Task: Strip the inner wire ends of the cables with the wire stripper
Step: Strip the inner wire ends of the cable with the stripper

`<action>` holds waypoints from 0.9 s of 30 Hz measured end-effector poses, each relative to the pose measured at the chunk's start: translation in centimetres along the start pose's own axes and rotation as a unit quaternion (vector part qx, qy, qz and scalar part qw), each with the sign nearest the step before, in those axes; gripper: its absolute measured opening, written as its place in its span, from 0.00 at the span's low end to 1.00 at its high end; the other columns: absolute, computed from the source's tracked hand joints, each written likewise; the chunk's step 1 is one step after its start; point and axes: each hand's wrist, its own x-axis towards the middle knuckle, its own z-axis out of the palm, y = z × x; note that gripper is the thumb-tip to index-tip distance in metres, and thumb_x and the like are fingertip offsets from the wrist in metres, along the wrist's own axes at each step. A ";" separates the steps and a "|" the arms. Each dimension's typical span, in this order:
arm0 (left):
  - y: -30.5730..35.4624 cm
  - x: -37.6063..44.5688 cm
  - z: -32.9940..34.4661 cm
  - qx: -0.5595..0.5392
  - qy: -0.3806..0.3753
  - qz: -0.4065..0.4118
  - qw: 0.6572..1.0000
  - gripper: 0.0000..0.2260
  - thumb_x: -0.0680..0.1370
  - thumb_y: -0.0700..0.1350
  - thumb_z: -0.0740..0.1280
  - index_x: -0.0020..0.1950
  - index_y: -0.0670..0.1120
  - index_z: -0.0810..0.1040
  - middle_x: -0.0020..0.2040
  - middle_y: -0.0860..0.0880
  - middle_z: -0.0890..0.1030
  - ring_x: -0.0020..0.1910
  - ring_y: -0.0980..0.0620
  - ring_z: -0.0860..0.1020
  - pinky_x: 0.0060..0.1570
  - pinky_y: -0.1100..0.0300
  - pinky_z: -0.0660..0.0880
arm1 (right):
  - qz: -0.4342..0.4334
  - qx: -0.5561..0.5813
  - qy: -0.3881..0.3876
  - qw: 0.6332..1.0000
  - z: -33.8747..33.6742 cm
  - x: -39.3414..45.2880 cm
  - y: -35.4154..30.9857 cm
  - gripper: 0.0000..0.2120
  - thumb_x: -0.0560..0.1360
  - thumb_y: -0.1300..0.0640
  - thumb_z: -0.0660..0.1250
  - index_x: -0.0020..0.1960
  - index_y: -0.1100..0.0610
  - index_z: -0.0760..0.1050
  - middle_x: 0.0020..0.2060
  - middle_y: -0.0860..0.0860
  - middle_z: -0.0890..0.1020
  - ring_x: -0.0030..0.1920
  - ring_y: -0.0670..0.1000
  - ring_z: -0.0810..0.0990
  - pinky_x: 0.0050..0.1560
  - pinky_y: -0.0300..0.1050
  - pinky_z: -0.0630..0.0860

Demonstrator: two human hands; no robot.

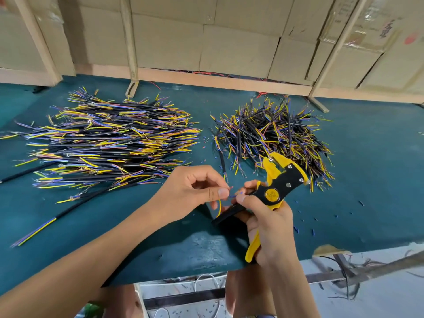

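Note:
My right hand (267, 222) grips the yellow and black wire stripper (276, 187), its jaws pointing up and right over the table. My left hand (195, 191) pinches the thin inner wires of a short black cable (226, 215) between thumb and forefinger, right beside my right thumb. A blue wire end (235, 195) runs between the two thumbs, and a yellow wire curls down below my left hand. The cable's black sheath is partly hidden under my hands.
A large pile of black cables with yellow, blue and purple ends (107, 141) lies at the left. A second, tangled pile (275, 136) lies behind the stripper. Blue insulation bits (305, 230) litter the green table (160, 237). Cardboard walls stand behind.

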 end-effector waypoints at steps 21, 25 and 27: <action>0.8 0.2 -1.1 0.043 0.168 0.068 0.983 0.02 0.75 0.42 0.74 0.45 0.44 0.86 0.38 0.46 0.85 0.29 0.52 0.75 0.33 0.64 0.71 | 0.138 -0.083 -0.235 0.958 -0.8 -0.2 -1.3 0.09 0.70 0.60 0.73 0.46 0.65 0.80 0.36 0.66 0.79 0.36 0.66 0.82 0.42 0.61 0.81; 0.8 0.2 -1.0 0.038 0.167 0.061 0.983 0.02 0.74 0.41 0.75 0.45 0.46 0.86 0.38 0.48 0.85 0.29 0.54 0.75 0.33 0.66 0.72 | 0.142 -0.097 -0.228 0.958 -0.8 -0.1 -1.4 0.08 0.68 0.59 0.73 0.44 0.64 0.80 0.35 0.65 0.79 0.34 0.66 0.81 0.42 0.63 0.80; 0.9 0.2 -1.2 0.036 0.166 0.061 0.984 0.03 0.74 0.40 0.75 0.45 0.48 0.86 0.38 0.49 0.85 0.30 0.55 0.75 0.33 0.67 0.72 | 0.148 -0.115 -0.225 0.956 -0.5 0.1 -1.4 0.08 0.67 0.59 0.73 0.42 0.63 0.79 0.33 0.65 0.79 0.33 0.66 0.81 0.41 0.62 0.80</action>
